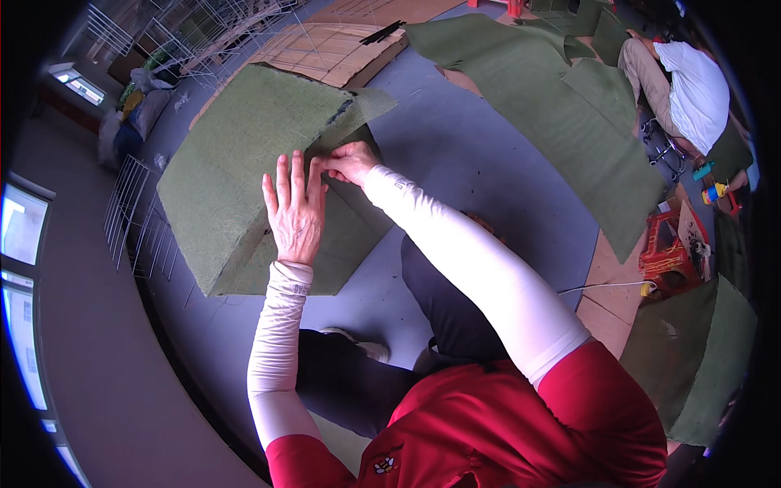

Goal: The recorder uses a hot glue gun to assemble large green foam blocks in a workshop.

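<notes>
A large boxy form covered in green fabric stands in front of me, with dark ragged marks along its upper right edge. My left hand lies against the fabric, fingers stretched out and slightly apart, holding nothing. Just right of its fingertips, my right hand is closed in a pinch at the fabric's edge. What sits between the pinching fingers is too small to make out. A loose green flap sticks out above the right hand.
Wire grid panels lean at the left, with more behind. A wooden board stack lies beyond the box. Wide green fabric sheets cover the floor at right. A red crate with a cord stands near a crouching person in a white shirt.
</notes>
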The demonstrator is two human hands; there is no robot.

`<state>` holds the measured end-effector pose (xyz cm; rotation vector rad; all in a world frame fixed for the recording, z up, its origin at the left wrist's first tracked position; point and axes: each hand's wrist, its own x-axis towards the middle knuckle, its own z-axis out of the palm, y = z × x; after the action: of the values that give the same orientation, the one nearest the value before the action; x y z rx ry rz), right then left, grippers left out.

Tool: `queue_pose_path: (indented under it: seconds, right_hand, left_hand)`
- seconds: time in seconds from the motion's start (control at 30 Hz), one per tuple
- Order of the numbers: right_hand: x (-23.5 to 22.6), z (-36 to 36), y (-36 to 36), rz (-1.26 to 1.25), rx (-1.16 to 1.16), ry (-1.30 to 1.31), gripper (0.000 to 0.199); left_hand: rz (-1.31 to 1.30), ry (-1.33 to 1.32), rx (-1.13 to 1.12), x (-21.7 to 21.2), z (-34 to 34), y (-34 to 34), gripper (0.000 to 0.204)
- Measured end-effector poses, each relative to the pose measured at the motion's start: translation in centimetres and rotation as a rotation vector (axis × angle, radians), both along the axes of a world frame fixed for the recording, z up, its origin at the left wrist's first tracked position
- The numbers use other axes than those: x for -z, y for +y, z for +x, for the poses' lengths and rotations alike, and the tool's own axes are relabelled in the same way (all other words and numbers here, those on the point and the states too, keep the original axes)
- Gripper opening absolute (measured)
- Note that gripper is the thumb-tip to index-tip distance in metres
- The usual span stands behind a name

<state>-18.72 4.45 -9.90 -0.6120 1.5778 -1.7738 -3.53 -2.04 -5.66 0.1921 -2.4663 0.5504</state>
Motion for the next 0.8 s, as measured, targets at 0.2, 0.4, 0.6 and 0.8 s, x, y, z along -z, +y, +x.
queue_pose_path:
  seconds: [0.2, 0.4, 0.6, 0.8]
  right_hand:
    - [1.5, -0.3, -0.7, -0.158, -0.016, -0.056, 0.030]
    - [0.6, -1.1, 0.2, -0.004, -0.009, -0.021, 0.031]
    - [2.4, -5.6, 3.5, 0.179, 0.123, 0.143, 0.043]
    - [5.3, -9.0, 3.6, -0.077, 0.037, 0.357, 0.069]
  left_hand:
    - [-0.003, 0.004, 0.008, -0.2, -1.4, -0.8, 0.044]
    - [-0.023, -0.008, -0.016, -0.2, -0.9, -0.8, 0.043]
    - [0.011, 0.011, -0.003, -0.8, -0.5, -0.6, 0.041]
    - [0.031, 0.002, -0.002, -0.9, -1.7, 0.4, 0.038]
